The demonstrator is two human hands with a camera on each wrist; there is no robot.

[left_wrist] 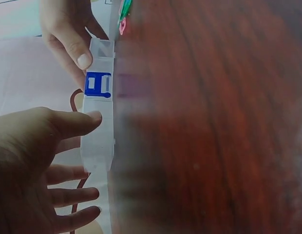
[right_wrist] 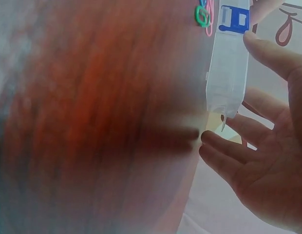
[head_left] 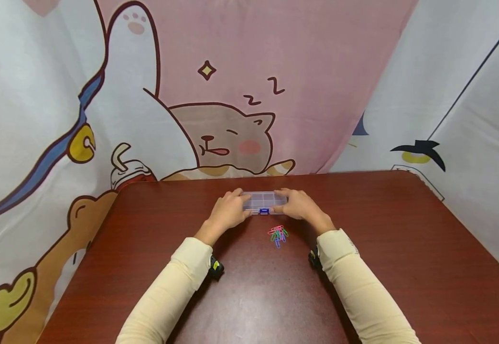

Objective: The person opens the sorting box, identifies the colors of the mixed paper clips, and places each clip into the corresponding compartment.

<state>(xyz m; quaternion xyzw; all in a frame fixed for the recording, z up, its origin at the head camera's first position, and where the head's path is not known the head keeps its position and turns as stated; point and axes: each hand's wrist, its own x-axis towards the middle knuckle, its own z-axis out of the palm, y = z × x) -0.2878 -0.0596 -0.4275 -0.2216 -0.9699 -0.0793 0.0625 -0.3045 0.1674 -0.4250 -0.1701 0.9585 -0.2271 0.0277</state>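
Note:
A clear plastic compartment box [head_left: 261, 199] with a blue latch [head_left: 264, 211] lies on the table between the two hands. My left hand [head_left: 229, 209] holds its left end, thumb on the front side near the latch and other fingers toward the back. At the right end my right hand [head_left: 299, 204] grips it likewise; in the right wrist view that thumb [right_wrist: 268, 51] is at the latch [right_wrist: 234, 19]. The lower fingers of both hands are spread and hold nothing. A small pile of colored paper clips [head_left: 277, 234] lies in front of the box.
The reddish-brown wooden table [head_left: 249, 296] extends around the hands. A printed cartoon curtain [head_left: 318, 71] hangs behind its back edge and along both sides. Dark wrist devices [head_left: 216, 267] sit under both forearms.

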